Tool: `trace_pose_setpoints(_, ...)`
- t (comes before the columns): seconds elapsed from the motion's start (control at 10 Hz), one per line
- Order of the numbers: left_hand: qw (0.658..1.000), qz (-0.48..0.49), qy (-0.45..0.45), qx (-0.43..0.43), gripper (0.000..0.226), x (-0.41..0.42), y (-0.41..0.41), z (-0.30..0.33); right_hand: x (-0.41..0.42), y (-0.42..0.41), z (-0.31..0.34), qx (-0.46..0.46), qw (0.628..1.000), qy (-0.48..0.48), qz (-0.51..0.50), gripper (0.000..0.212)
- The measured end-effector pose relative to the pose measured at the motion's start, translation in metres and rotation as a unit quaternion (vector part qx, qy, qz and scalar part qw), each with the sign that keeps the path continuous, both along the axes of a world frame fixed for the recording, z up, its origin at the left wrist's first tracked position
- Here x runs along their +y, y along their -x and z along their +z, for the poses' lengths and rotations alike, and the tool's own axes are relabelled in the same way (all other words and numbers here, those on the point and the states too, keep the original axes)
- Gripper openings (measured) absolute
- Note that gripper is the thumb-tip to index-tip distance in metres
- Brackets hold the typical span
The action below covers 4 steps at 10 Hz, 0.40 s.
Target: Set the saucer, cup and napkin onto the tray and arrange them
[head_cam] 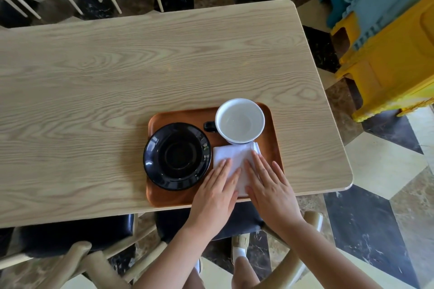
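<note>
A brown tray [178, 114] lies at the near edge of the wooden table. On its left half sits a black saucer [177, 156], overhanging the tray's left rim a little. At the tray's back right stands a cup [240, 120], white inside, with a black handle pointing left. A folded white napkin [234, 153] lies flat in front of the cup, right of the saucer. My left hand [217, 191] and my right hand [270, 185] rest flat on the napkin's near half, fingers extended and pressing down. The napkin's near edge is hidden under my palms.
The light wooden table [117, 77] stretches left and back from the tray. Two chairs with black seats [75, 234] stand at the near side. Yellow and blue plastic crates [387, 42] are stacked on the floor to the right. More chair legs stand beyond the far edge.
</note>
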State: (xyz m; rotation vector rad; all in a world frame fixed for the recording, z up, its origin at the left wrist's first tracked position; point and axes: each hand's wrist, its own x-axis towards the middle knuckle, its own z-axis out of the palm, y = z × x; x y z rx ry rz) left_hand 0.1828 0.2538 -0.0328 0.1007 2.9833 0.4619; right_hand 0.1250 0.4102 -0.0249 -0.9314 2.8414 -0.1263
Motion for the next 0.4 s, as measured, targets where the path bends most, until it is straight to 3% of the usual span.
trace_pose_setpoints(0.3,0.999,0.006,0.017,-0.041,0.048,0.004,0.007,0.018,-0.002,-0.001,0.011,-0.005,1.000,-0.005,-0.016,0.049)
trace_pose_setpoints(0.4,0.994,-0.009,-0.005,-0.105,0.050,0.006,0.014,0.039,-0.008,0.004,0.026,-0.040,0.999,-0.016,-0.031,0.056)
